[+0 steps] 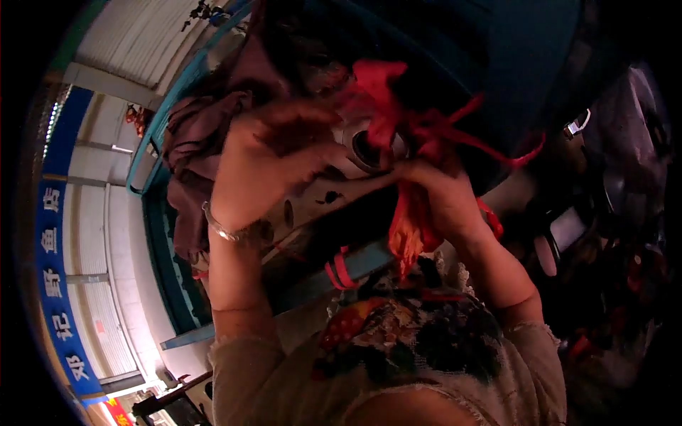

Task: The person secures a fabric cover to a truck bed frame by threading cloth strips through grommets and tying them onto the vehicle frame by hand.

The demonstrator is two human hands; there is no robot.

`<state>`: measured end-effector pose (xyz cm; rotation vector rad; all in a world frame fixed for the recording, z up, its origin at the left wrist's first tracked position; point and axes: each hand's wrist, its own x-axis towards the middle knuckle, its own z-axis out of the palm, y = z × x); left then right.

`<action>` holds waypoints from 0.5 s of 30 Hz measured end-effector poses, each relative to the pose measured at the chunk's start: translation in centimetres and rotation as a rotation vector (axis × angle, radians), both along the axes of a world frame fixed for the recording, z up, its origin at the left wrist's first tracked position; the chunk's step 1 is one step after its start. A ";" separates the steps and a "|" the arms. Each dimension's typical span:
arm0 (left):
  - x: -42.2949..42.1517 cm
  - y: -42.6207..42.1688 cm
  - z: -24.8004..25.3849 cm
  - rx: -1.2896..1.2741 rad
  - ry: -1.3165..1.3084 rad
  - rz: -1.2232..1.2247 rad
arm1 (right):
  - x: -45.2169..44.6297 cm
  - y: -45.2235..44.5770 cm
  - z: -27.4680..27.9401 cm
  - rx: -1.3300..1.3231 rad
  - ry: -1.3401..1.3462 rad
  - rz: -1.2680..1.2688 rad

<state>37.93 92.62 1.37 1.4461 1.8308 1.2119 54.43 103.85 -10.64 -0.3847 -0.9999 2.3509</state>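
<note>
Two hands are close together: the left hand (273, 160), fingers and thumb apart, beside one round thing (351, 144); the right hand (442, 190) pinches red strips (414, 213). (One bangle (226, 231), too!)

Support: teal-framed stand (170, 273). Pale panel (302, 209), dark oval marks, near view centre. Crumpled brownish-purple cloth (193, 153) at 10 o'clock, draped by frame edge. Red band (342, 268) at 6 o'clock, across teal bar (373, 259). Remaining surface dim.

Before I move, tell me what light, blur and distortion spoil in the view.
Head view: dim, reddish light over the left hand and right hand; left fingers and red cloth motion-blurred; blue sign bowed by the lens; glare at lower left; far right mostly lost in shadow.
</note>
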 end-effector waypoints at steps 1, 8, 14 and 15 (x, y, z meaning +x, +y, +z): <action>0.5 0.0 -0.2 -0.001 0.002 0.002 | -0.1 -0.2 -0.1 -0.001 0.002 0.002; 2.2 1.8 -3.3 0.104 0.271 0.066 | 0.1 -0.4 0.1 0.198 -0.016 -0.062; -0.2 0.8 -3.3 -0.010 -0.394 -0.017 | 0.8 -1.5 1.5 0.191 -0.097 -0.102; -0.6 0.5 -3.1 -0.072 -0.476 -0.051 | 1.4 -2.0 2.0 0.124 -0.126 -0.119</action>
